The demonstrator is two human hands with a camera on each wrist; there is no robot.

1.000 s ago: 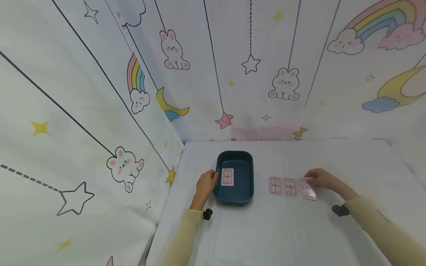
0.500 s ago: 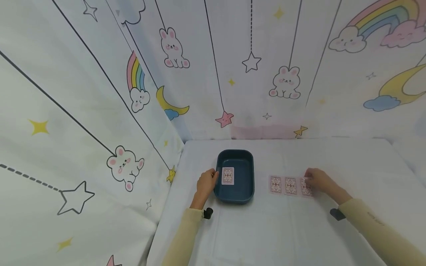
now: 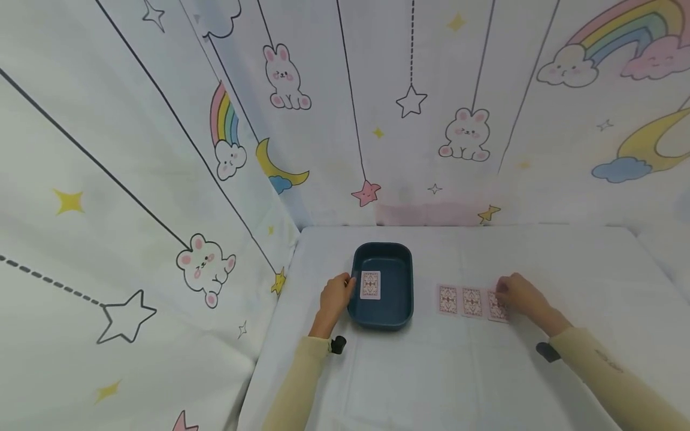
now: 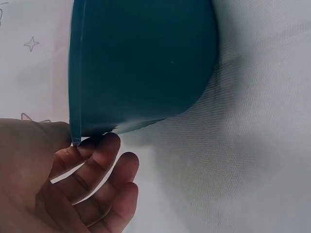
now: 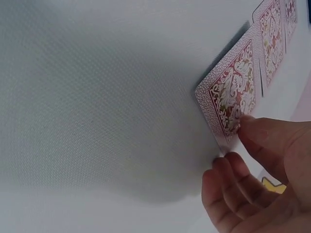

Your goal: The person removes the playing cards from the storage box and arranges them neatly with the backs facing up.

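My left hand point(image 3: 335, 294) pinches the left rim of a dark blue rectangular tray point(image 3: 396, 290). The left wrist view shows the thumb over the rim and fingers curled against the outer wall point(image 4: 141, 63). One red-and-white patterned playing card point(image 3: 370, 285) lies back up inside, toward the left. To the right, several such cards form a row on the white cloth. My right hand point(image 3: 523, 296) pinches the rightmost playing card point(image 5: 233, 87) by its far edge, thumb on its back and fingertips at the edge. A shadow under its near side shows it slightly raised.
Two more cards, the left one point(image 3: 448, 299) and the middle one point(image 3: 472, 301), lie close beside the held card. A white cloth point(image 3: 431, 371) covers the table. Printed curtains point(image 3: 334, 137) with rabbits and stars rise behind and at the left.
The rightmost card, tilted and shiny a second ago, now lies flatter and more in line with the row. My right hand has shifted slightly; the left hand keeps its grip on the tray.
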